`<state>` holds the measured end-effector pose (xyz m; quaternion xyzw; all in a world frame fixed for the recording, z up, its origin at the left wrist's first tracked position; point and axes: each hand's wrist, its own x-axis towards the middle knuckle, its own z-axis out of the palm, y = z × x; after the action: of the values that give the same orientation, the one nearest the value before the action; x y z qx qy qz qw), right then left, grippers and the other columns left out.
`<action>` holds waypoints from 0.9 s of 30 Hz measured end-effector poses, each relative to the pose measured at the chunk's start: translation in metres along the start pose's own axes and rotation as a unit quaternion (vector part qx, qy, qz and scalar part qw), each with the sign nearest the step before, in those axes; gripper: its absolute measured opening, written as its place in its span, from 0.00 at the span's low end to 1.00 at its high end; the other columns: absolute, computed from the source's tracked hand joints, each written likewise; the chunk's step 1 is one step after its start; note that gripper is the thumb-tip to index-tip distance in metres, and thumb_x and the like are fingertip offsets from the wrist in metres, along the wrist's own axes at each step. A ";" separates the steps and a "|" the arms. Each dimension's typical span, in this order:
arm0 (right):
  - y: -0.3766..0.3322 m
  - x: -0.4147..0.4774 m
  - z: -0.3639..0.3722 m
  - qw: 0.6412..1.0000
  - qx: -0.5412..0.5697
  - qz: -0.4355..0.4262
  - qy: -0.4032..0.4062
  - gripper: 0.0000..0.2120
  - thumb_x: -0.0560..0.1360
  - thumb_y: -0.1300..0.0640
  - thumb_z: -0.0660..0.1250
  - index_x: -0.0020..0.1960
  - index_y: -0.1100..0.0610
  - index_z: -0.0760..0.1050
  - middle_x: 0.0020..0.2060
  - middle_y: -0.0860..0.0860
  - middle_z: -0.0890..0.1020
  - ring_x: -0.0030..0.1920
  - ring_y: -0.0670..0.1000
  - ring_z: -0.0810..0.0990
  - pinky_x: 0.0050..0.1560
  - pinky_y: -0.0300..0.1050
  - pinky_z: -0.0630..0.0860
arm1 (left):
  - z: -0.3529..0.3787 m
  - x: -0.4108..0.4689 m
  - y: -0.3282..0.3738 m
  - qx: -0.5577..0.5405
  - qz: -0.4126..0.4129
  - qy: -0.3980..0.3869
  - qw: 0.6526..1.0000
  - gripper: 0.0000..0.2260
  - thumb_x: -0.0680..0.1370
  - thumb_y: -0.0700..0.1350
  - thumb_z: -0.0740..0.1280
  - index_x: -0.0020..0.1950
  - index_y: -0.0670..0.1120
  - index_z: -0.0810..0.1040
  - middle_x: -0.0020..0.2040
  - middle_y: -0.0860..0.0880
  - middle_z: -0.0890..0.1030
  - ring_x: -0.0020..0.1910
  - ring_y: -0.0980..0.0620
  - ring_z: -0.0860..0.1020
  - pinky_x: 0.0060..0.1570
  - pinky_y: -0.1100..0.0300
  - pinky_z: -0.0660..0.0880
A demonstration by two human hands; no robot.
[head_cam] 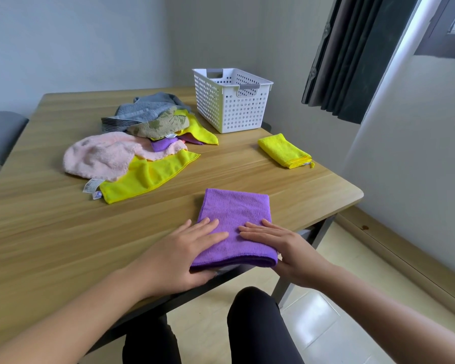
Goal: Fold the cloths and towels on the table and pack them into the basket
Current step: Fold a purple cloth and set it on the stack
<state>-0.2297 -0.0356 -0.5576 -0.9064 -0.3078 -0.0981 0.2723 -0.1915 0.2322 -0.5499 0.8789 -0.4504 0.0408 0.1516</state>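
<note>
Hands flat: my left hand and right hand press straight fingers onto the folded purple cloth, which lies under both. I see the white basket well beyond them.

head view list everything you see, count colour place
table: 1, light wood, left and centre
basket: 1, white, grey handles, far right of table
folded purple cloth: 1, purple, near edge, under both hands
folded yellow cloth: 1, yellow, table's right side
grey towel: 1, grey, back of pile
patterned towel: 1, olive-beige, middle of pile
pink towel: 1, pink, left of pile
small purple cloth: 1, purple, in pile
loose yellow cloths: 2, yellow, pile front and beside basket
chair: 1, grey, left edge
curtain: 1, dark, upper right
left hand: 1, flat on folded purple cloth
right hand: 1, flat on folded purple cloth
</note>
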 end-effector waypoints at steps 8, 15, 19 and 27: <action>-0.009 0.009 -0.012 0.985 0.134 0.108 0.011 0.20 0.77 0.40 0.57 0.61 0.49 0.76 0.51 0.45 0.83 0.52 0.50 0.80 0.53 0.46 0.76 | -0.004 -0.002 -0.008 -0.153 -0.033 0.175 0.972 0.12 0.71 0.50 0.65 0.54 0.54 0.79 0.49 0.60 0.81 0.47 0.60 0.80 0.62 0.61 0.70; -0.012 0.021 -0.015 0.954 0.217 0.174 0.109 0.13 0.80 0.49 0.59 0.39 0.53 0.74 0.30 0.45 0.72 0.32 0.47 0.68 0.34 0.47 0.65 | -0.008 0.027 -0.006 -0.272 -0.121 0.290 0.910 0.11 0.73 0.57 0.60 0.47 0.54 0.77 0.40 0.56 0.81 0.37 0.57 0.78 0.40 0.62 0.73; -0.017 0.037 -0.017 0.928 0.254 0.187 0.197 0.10 0.80 0.55 0.58 0.51 0.44 0.75 0.44 0.43 0.81 0.44 0.41 0.77 0.44 0.36 0.74 | -0.007 0.050 -0.003 -0.269 -0.166 0.326 0.891 0.12 0.74 0.57 0.56 0.37 0.52 0.68 0.28 0.51 0.70 0.30 0.54 0.69 0.31 0.65 0.63; -0.011 0.068 -0.001 0.886 0.156 0.312 0.306 0.12 0.80 0.47 0.55 0.46 0.50 0.74 0.37 0.45 0.77 0.39 0.47 0.74 0.39 0.46 0.71 | -0.002 0.084 -0.011 -0.263 -0.336 0.265 0.865 0.11 0.80 0.51 0.56 0.45 0.46 0.72 0.35 0.49 0.75 0.39 0.45 0.74 0.40 0.52 0.69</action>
<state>-0.1826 0.0050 -0.5286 -0.8265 0.0777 -0.2312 0.5073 -0.1328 0.1728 -0.5328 0.8607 -0.0644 0.0993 0.4951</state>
